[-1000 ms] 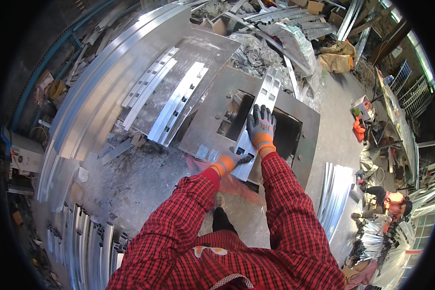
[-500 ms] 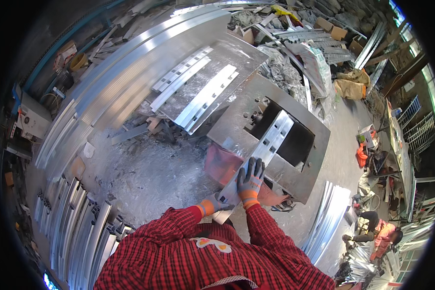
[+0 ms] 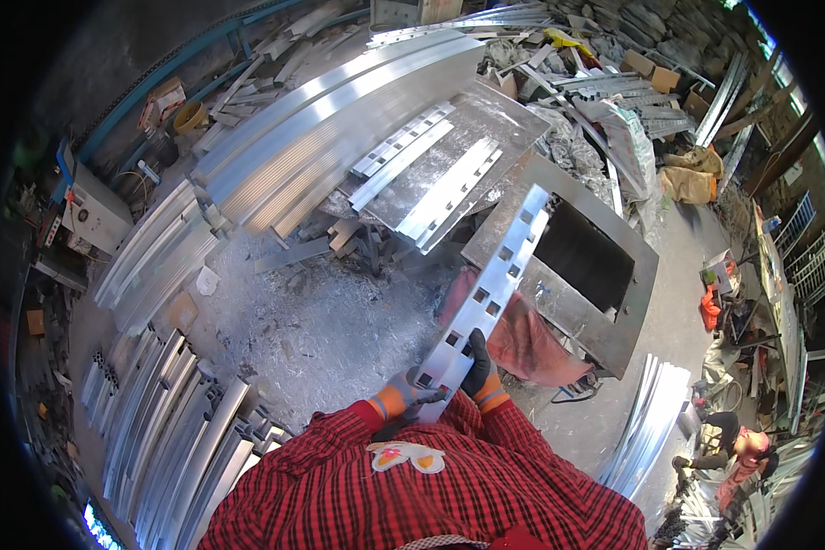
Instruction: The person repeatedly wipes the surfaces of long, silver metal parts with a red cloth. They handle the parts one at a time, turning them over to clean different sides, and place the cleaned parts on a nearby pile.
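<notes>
A long silver metal profile [image 3: 489, 295] with square holes along it slants from my waist out to the left side of the steel machine table [image 3: 581, 332]. My left hand [image 3: 407, 394], in a grey glove with an orange cuff, grips its near end from the left. My right hand [image 3: 480, 370] wraps its right edge a little farther along, dark glove palm showing. The profile's far end is raised over the table, beside the dark rectangular opening [image 3: 588, 261]. A red cloth [image 3: 530, 346] hangs at the table's near side, partly behind the profile.
Left of the machine, a bench [image 3: 411, 209] carries several similar punched profiles [image 3: 451, 192]. Long aluminium lengths [image 3: 316, 124] lie beyond it. Bundles of profiles stand at lower left [image 3: 160, 412] and lie at right [image 3: 649, 422]. A person [image 3: 742, 449] sits at far right.
The profile has come up off the machine opening and tilted toward me. My right hand has gone from lying on top to gripping its right edge. The whole view has shifted slightly.
</notes>
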### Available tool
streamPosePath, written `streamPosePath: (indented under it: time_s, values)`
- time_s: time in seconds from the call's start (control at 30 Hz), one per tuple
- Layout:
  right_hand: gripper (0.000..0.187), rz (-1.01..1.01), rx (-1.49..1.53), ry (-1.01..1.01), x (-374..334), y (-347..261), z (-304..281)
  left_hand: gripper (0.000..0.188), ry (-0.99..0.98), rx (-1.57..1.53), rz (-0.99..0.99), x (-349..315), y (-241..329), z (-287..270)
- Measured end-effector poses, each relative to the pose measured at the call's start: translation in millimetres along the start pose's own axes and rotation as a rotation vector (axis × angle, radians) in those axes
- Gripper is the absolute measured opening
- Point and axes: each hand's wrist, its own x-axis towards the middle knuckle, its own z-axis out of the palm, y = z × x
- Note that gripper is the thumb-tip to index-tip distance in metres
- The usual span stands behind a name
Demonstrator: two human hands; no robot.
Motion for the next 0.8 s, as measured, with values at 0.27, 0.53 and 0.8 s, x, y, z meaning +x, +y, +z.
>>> streamPosePath:
  time_s: [0.27,0.53,0.8]
  values:
    - [0.038,-0.650,-1.113,0.111,155.1,1.2,18.9,0.049,0.299,-0.077,-0.019,79.0,11.9,-85.1]
    - [0.075,-0.358,-0.647,0.553,360.3,-24.3,14.4,0.058,0.470,0.493,-0.095,245.3,74.5,-203.6]
    - [0.086,-0.236,-0.949,0.783,452.8,-53.4,-5.0,0.081,0.336,0.706,-0.225,386.3,94.3,-217.4]
